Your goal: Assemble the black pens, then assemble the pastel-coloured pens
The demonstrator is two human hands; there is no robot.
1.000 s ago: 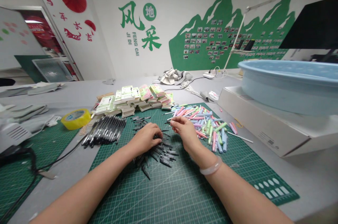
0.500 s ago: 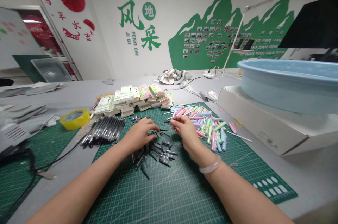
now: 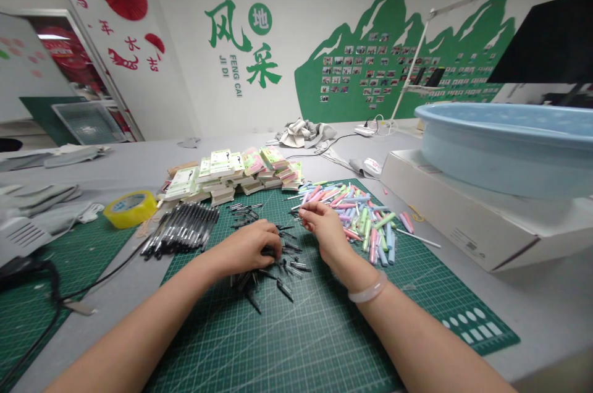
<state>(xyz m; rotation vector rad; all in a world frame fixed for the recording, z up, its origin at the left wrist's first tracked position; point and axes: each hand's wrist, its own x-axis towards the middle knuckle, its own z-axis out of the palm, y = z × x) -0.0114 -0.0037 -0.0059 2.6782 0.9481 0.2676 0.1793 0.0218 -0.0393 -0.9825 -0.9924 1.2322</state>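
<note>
My left hand (image 3: 256, 246) is over a loose pile of short black-and-clear pen parts (image 3: 284, 289) on the green cutting mat (image 3: 296, 343). Its fingers curl down into the pile, and what they grip is hidden. Farther right, my right hand (image 3: 324, 232) is closed in a pinch, thumb against forefinger. Anything between those fingertips is too small to make out. Just beyond the right hand lies a heap of pastel pink, green, blue and purple tubes (image 3: 365, 223). Left of my left hand, black pens (image 3: 180, 229) lie in a row.
Stacked small boxes (image 3: 222, 164) stand behind the pens. A yellow tape roll (image 3: 131, 209) sits at left, beside a cable. At right, a blue basin (image 3: 504, 149) rests on a white box (image 3: 467, 226). Grey cloths (image 3: 306, 133) lie near the wall.
My left hand has lowered slightly and its fingers have curled in. Some pen parts beneath it have shifted, with one farther toward me. My right hand holds its pinch in nearly the same place.
</note>
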